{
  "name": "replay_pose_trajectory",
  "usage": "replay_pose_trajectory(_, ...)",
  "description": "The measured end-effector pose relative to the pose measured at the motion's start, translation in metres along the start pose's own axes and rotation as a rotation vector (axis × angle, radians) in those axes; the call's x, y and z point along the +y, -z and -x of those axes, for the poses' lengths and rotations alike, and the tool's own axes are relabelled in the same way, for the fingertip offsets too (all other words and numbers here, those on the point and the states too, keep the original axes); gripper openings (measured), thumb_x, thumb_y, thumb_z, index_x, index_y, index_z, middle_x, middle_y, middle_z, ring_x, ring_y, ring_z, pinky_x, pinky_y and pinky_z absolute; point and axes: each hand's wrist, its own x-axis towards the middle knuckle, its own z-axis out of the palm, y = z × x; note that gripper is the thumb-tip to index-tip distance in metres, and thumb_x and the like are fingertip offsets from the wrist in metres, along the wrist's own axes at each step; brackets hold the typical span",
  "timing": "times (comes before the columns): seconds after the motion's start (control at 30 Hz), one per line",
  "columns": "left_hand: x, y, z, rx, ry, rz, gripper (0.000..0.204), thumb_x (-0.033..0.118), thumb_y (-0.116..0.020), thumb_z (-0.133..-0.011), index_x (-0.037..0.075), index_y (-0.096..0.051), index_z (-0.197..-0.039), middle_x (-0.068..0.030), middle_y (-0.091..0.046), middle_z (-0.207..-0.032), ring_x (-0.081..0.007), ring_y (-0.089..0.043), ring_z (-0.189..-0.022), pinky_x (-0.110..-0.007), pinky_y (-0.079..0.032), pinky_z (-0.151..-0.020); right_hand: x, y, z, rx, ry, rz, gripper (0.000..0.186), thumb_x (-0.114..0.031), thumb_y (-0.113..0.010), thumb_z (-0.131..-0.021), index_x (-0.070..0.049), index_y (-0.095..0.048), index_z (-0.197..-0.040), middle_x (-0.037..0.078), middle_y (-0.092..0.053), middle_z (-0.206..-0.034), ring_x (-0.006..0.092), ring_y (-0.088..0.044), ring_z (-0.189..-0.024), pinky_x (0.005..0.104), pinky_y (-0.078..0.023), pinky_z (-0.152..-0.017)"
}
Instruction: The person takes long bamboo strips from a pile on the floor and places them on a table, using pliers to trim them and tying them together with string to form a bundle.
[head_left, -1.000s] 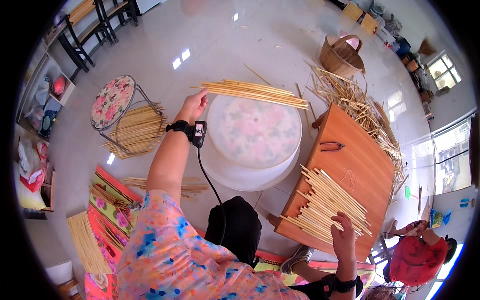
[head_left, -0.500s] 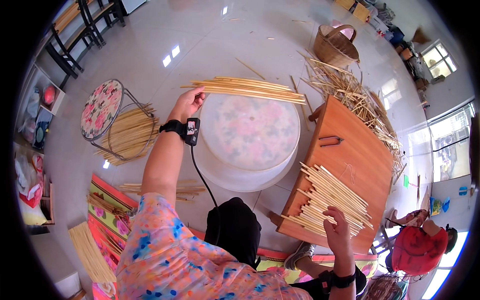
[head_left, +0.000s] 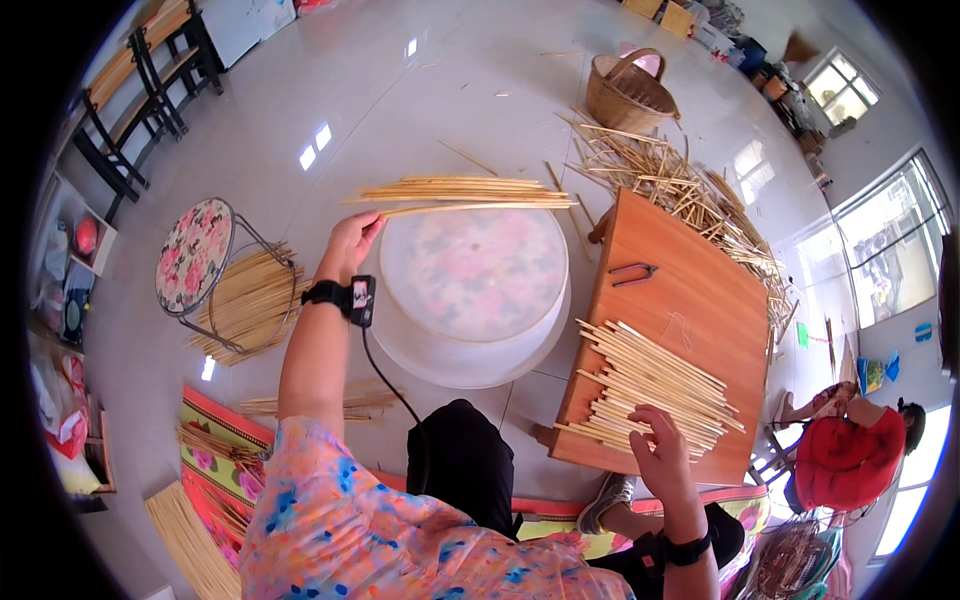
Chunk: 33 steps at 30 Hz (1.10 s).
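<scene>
My left hand (head_left: 355,230) is closed on the end of a pale straw stick (head_left: 470,206), which stretches rightward over the far rim of a white translucent drum (head_left: 470,290) with a flowered top. Other straw sticks (head_left: 460,186) lie along that rim beside it. My right hand (head_left: 655,440) hovers at the near edge of a row of pale sticks (head_left: 640,370) on a tilted-looking orange wooden board table (head_left: 700,290), its fingers loosely curled and apart. A small pair of metal snips (head_left: 632,273) lies on the board.
A basket (head_left: 625,95) stands behind loose straw (head_left: 680,180). A flowered stool (head_left: 195,255) and straw bundle (head_left: 240,300) are left, a flowered mat (head_left: 215,425) below. Chairs (head_left: 150,70) line the upper left. A seated person in red (head_left: 850,455) is at the lower right.
The view has shifted. My left hand sits slightly lower, and one stick in it now angles down apart from the others along the rim. My right hand has moved a little left and up.
</scene>
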Motion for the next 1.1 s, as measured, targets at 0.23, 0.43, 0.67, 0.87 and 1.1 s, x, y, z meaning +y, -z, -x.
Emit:
replay_pose_trajectory(0.23, 0.053, -0.061, 0.126, -0.341, -0.237, -0.21, 0.006, 0.001, -0.064, -0.088, -0.001, -0.063, -0.093, -0.0066, -0.065, -0.087, -0.0149, -0.064, -0.078, -0.023, -0.054, -0.072, -0.039, 0.025, 0.029, 0.106, 0.15, -0.005, 0.026, -0.002, -0.06, -0.083, -0.003, -0.06, -0.108, 0.013, -0.063, -0.11, 0.0298, -0.061, -0.102, 0.0347, -0.05, -0.082)
replay_pose_trajectory(0.43, 0.075, -0.146, 0.282, -0.705, -0.383, -0.355, 0.007, -0.001, -0.065, -0.085, 0.0, -0.061, -0.091, -0.0081, -0.064, -0.086, -0.0142, -0.065, -0.073, -0.023, -0.053, -0.067, -0.095, 0.047, 0.036, 0.398, 0.492, 0.119, 0.032, 0.0, -0.061, -0.08, -0.001, -0.058, -0.112, 0.017, -0.062, -0.107, 0.0359, -0.058, -0.106, 0.0403, -0.047, -0.089)
replay_pose_trajectory(0.67, 0.06, -0.189, 0.377, -0.957, -0.477, -0.338, 0.013, -0.001, -0.069, -0.082, 0.001, -0.061, -0.092, -0.011, -0.064, -0.092, -0.015, -0.065, -0.067, -0.024, -0.053, -0.061, -0.113, 0.062, 0.058, 0.316, 0.451, 0.14, 0.034, -0.014, -0.065, -0.083, -0.003, -0.057, -0.114, 0.017, -0.063, -0.108, 0.0342, -0.056, -0.109, 0.0438, -0.045, -0.092)
replay_pose_trajectory(0.87, 0.047, -0.203, 0.404, -0.963, -0.489, -0.25, 0.013, -0.002, -0.067, -0.083, 0.0, -0.062, -0.095, -0.0111, -0.065, -0.092, -0.0159, -0.067, -0.069, -0.026, -0.057, -0.065, -0.084, 0.069, 0.077, 0.304, 0.423, -0.095, 0.024, -0.012, -0.067, -0.084, -0.001, -0.063, -0.105, 0.016, -0.067, -0.082, 0.0321, -0.065, -0.072, 0.0365, -0.052, -0.066)
replay_pose_trajectory(1.1, 0.023, -0.224, 0.416, -0.916, -0.346, -0.093, 0.011, 0.006, -0.065, -0.088, 0.001, -0.061, -0.097, -0.0081, -0.064, -0.094, -0.0125, -0.062, -0.07, -0.023, -0.052, -0.064, -0.079, 0.09, 0.09, 0.183, 0.274, -0.207, 0.021, -0.012, -0.065, -0.088, 0.002, -0.066, -0.104, 0.011, -0.066, -0.074, 0.0157, -0.06, -0.062, 0.0291, -0.049, -0.062)
